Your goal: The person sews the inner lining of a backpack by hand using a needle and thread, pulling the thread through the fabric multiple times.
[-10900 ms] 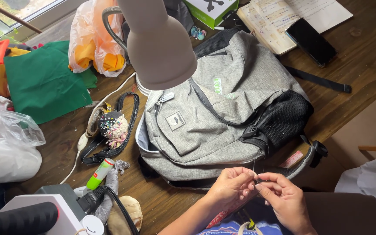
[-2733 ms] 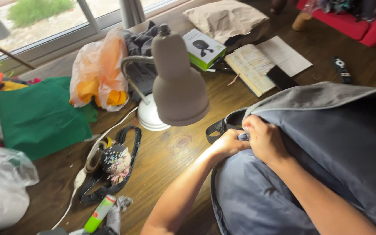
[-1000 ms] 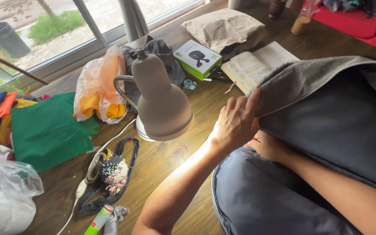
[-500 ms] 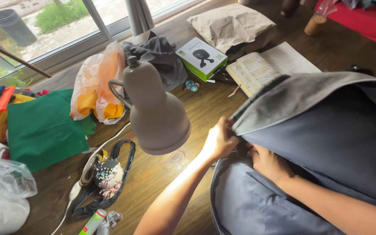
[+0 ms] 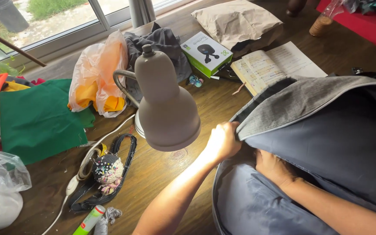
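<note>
A grey backpack (image 5: 323, 130) lies open in front of me, its blue-grey lining showing. My left hand (image 5: 223, 140) grips the edge of the raised grey flap at its left corner and holds it up under the lamp light. My right hand (image 5: 274, 166) reaches inside the bag, under the flap, resting on the lining; its fingers are mostly hidden, and I cannot see whether it holds anything.
A lit grey desk lamp (image 5: 164, 104) stands just left of my left hand. On the wooden table lie a pincushion (image 5: 107, 169), green cloth (image 5: 38, 119), an orange plastic bag (image 5: 96, 76), a small green-and-white box (image 5: 206, 53), an open book (image 5: 275, 64) and a padded envelope (image 5: 236, 19).
My left hand has slid down to the flap's corner and lifted it wider. My view has shifted slightly, so the lamp now sits closer to centre. The right hand stays inside the bag.
</note>
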